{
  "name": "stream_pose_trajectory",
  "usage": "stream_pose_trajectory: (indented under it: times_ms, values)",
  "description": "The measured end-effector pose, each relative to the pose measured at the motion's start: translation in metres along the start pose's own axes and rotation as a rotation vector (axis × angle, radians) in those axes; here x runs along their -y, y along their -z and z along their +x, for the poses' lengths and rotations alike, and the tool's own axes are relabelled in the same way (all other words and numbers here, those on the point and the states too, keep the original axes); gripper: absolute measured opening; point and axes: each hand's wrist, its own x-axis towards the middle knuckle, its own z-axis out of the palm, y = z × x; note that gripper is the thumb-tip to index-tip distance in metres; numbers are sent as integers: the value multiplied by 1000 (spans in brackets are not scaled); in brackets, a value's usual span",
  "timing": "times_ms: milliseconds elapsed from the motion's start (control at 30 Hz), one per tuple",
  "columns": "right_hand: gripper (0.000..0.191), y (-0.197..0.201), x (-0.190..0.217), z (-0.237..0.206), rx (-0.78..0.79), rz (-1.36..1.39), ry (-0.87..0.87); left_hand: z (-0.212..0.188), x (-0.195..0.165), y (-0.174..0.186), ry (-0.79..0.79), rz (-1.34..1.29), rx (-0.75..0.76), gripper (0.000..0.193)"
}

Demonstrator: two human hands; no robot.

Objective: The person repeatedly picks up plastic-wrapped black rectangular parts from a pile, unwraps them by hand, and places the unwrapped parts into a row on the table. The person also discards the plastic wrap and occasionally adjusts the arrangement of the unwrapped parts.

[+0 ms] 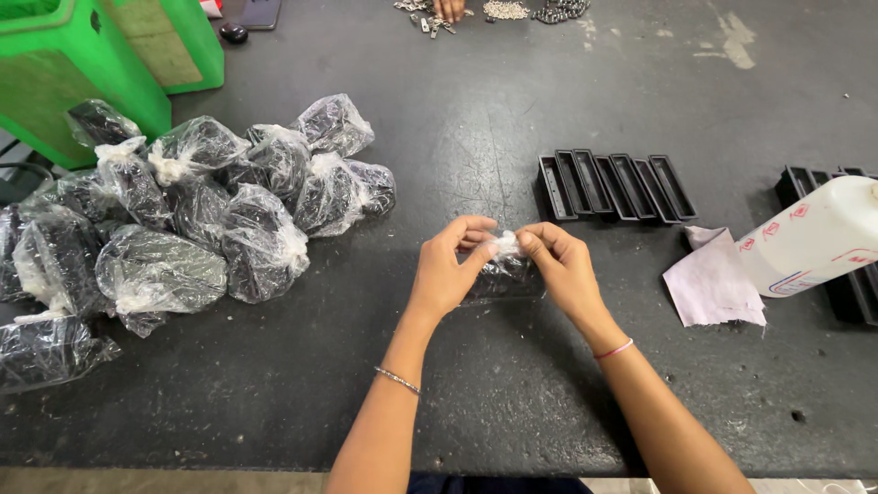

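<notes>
Hands meet over the middle of the dark grey tabletop point(512, 384) in the head view, the only view there is. The left hand point(446, 270) and the right hand point(562, 265) both pinch the twisted white neck of a small clear plastic bag filled with black parts point(503, 274), fingertips of each hand pressed together on the gathered plastic. The bag's body hangs just below the fingers, between the two palms, and rests on or just above the tabletop; which one cannot be told. A thin beaded bracelet sits on the left wrist and a pink thread band on the right wrist.

Well to the left of the left hand lies a heap of tied clear plastic bags of black parts point(183, 210), piled against one another. Beyond that heap, further left and away from the person, stands a bright green plastic bin point(73, 73).

Beyond the right hand, away from the person, a row of black rectangular plastic trays point(617, 186) stands on edge, side by side. To the right of the right hand a crumpled pale pink cloth point(713, 284) lies flat, and a white plastic bottle with red print point(814, 238) lies tilted just beside it, partly over more black trays.

At the far edge, another person's hand point(449, 9) touches a scatter of small metal pieces point(508, 9).
</notes>
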Motion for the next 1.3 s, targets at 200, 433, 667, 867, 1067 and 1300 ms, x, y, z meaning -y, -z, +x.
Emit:
stream_pose_trajectory:
  times_ms: [200, 433, 667, 867, 1067, 1300]
  values:
    - [26, 2, 12, -3, 80, -28, 78, -3, -1, -2, -19, -20, -29, 29]
    - [24, 0, 2, -4, 11, -9, 178, -4, 0, 5, -143, -83, 76, 37]
    - [16, -1, -6, -6, 41, 167, 110, -7, -6, 11, 29, -43, 161, 34]
    - [21, -3, 25, -15, 67, 48, 289, -9, -17, 6, -52, 43, -1, 38]
    - [17, -2, 55, -26, -132, -344, 557, -9, -20, 1, -155, 117, -97, 36]
    - [20, -5, 59, -27, -107, -415, 597, -11, -20, -4, -195, 122, -148, 39]
